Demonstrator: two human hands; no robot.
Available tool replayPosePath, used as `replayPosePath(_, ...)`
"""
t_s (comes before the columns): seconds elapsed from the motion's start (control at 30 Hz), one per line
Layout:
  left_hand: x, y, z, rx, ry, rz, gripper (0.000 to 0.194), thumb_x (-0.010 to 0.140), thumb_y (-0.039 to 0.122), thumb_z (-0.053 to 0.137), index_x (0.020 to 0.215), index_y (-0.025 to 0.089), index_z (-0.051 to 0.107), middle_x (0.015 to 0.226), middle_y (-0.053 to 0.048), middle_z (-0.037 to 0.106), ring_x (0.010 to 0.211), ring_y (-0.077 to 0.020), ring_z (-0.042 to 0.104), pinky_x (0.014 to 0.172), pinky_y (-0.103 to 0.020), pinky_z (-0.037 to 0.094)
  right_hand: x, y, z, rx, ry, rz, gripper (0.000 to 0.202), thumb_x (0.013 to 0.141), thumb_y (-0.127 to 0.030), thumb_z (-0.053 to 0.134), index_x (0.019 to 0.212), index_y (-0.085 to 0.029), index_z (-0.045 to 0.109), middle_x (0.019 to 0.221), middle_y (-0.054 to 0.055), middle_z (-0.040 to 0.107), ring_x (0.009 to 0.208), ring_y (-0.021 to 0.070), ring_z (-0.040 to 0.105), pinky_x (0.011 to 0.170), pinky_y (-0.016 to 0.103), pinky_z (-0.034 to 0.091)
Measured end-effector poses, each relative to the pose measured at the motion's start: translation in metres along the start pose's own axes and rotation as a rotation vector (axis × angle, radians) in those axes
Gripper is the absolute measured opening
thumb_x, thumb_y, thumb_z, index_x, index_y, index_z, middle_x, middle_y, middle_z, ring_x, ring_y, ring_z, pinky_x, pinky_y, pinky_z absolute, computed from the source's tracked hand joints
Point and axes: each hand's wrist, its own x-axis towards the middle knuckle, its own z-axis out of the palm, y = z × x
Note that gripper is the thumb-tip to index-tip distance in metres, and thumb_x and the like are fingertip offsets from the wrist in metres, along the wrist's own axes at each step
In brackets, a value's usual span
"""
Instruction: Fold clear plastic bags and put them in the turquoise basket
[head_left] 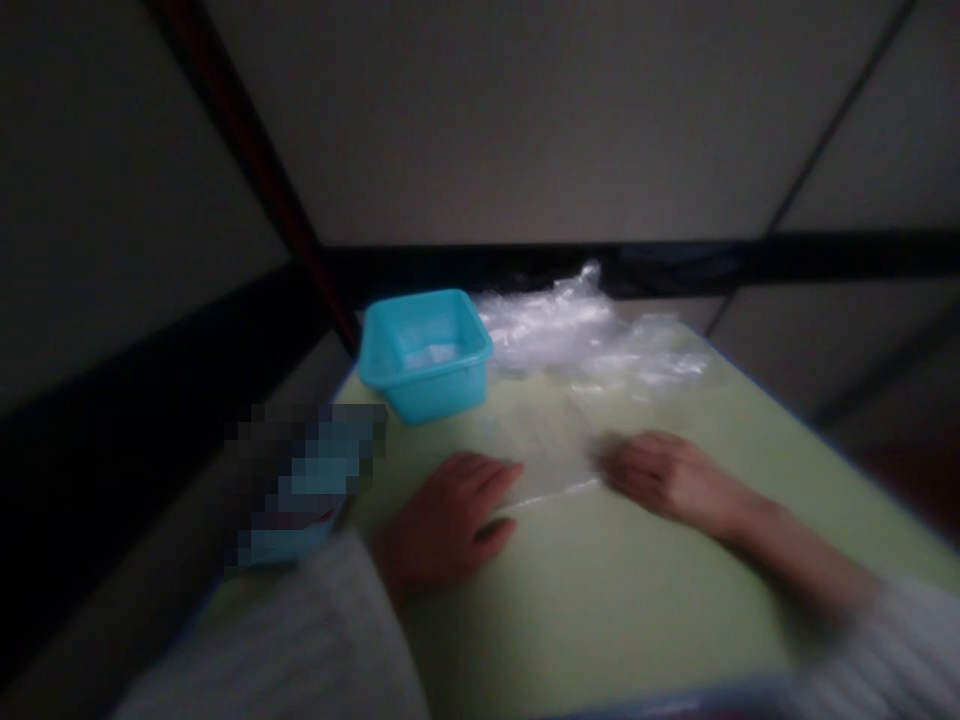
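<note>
Step in hand, as far as I can judge: one clear bag [547,450] being laid flat or straightened on the tabletop [615,610]. Bag is on the near side of the bin [442,390], a bit right of it. Left hand [457,515]: near side of bin, thumb and index apart, fingertips at bag's left edge, no firm grip visible. Right hand [667,480]: right of bin, fingers curled by bag's right edge; blurred, can't tell if grip is closed on it. Next move would call for light fingertips at the edges, film looks slippery. Bag looks thin, see-through, nearly flat, bright line along near edge. Crumpled plastic [555,325] right of bin.
</note>
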Motion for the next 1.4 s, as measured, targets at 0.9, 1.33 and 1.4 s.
replayPosePath(0.9, 0.013, 0.002, 0.001, -1.018, 0.226, -0.537, 0.022, 0.080, 0.036, 0.051, 0.070, 0.016, 0.051, 0.065, -0.002, 0.066, 0.060, -0.0142, 0.062, 0.058, -0.024, 0.046, 0.024, -0.015, -0.004, 1.005, 0.408, 0.861, 0.021, 0.082, -0.038, 0.054, 0.076, -0.018, 0.058, 0.062, 0.000, 0.059, 0.054, 0.0131, 0.050, 0.051, 0.025, 0.039)
replayPosePath(1.33, 0.014, 0.004, -0.001, -1.088, 0.220, -0.576, 0.028, 0.078, 0.044, 0.051, 0.070, 0.018, 0.048, 0.052, 0.000, 0.064, 0.047, -0.0153, 0.064, 0.047, -0.022, 0.046, 0.031, -0.021, -0.013, 1.103, 0.397, 0.884, 0.026, 0.081, -0.042, 0.054, 0.070, -0.018, 0.051, 0.050, -0.005, 0.045, 0.043, 0.0082, 0.038, 0.039, 0.020, 0.027)
replayPosePath(1.4, 0.014, 0.004, 0.000, -1.096, 0.219, -0.588, 0.028, 0.078, 0.045, 0.051, 0.071, 0.018, 0.048, 0.051, 0.000, 0.064, 0.047, -0.0156, 0.064, 0.047, -0.022, 0.046, 0.031, -0.021, -0.013, 1.152, 0.380, 0.911, 0.028, 0.079, -0.045, 0.055, 0.071, -0.018, 0.051, 0.049, -0.005, 0.044, 0.042, 0.0074, 0.036, 0.038, 0.019, 0.024)
